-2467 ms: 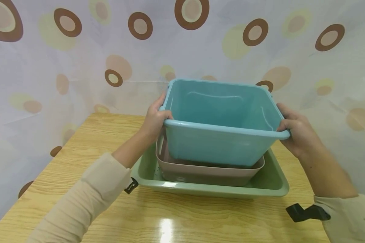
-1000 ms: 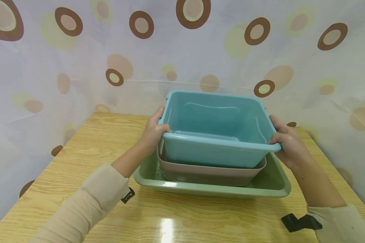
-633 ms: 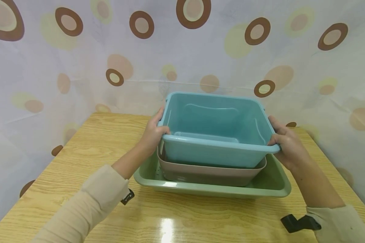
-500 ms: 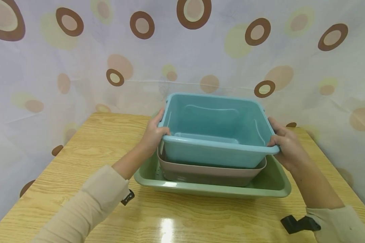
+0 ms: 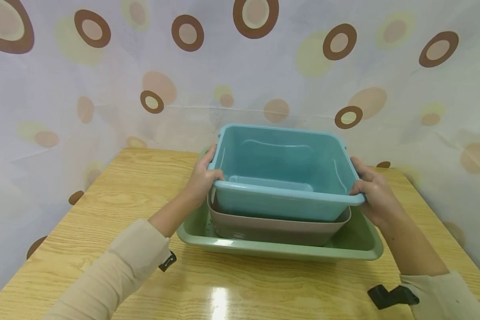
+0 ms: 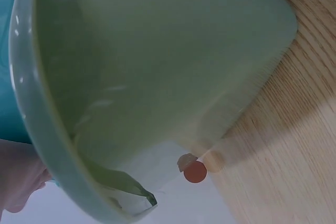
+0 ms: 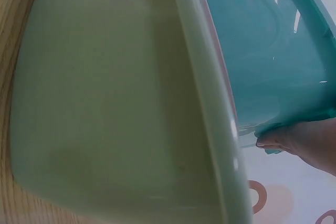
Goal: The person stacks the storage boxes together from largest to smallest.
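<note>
A light blue plastic basin sits partly inside a brownish-pink basin, which stands in a wider green basin on the table. My left hand grips the blue basin's left rim, thumb over the near corner. At the opposite end, my right hand holds the right rim with its thumb on top. The left wrist view is filled mostly by the green basin's outer wall, with part of the left hand at the edge. In the right wrist view, fingers reach under the blue basin's rim.
The wooden table spreads around the stack. Behind it hangs a pale cloth printed with brown rings and pastel spots. A black strap juts from the right sleeve, and another strap from the left.
Both hands have lowered the blue basin deeper into the brownish-pink one, and its rim has come down in view. Over the last half second it has sunk only slightly. The lower basins have stayed put.
</note>
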`<state>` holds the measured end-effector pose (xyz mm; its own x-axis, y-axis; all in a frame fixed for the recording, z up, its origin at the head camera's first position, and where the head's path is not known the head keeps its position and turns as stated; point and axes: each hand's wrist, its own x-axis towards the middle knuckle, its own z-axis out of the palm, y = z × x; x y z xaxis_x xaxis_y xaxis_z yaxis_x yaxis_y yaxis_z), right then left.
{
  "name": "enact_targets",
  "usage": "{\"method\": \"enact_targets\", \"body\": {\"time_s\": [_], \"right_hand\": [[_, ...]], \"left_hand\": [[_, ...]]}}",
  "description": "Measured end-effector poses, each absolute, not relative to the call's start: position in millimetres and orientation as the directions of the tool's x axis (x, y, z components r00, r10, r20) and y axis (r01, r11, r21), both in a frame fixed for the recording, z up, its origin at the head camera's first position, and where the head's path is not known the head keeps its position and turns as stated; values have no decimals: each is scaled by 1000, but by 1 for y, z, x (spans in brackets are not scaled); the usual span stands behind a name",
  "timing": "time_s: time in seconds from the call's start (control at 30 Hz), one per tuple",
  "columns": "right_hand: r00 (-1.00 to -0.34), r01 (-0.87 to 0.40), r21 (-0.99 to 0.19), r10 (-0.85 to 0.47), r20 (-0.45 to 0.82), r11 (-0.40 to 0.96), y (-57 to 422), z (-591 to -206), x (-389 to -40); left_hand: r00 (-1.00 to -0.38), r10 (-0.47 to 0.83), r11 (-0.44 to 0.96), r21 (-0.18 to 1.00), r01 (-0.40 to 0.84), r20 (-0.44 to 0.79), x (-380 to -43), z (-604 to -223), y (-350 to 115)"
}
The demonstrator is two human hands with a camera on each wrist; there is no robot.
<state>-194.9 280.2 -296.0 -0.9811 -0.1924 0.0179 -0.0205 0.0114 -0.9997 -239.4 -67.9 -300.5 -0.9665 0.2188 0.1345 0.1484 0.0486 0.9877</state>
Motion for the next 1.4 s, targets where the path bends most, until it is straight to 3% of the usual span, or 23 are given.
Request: {"method": "enact_targets", "body": {"time_s": [1.4], "right_hand": [[-987,-14,-995,-161,-1,95,276,-307,-193]], "left_hand": [[-968,220,81,987,142,121,-239,-314,-70]]}}
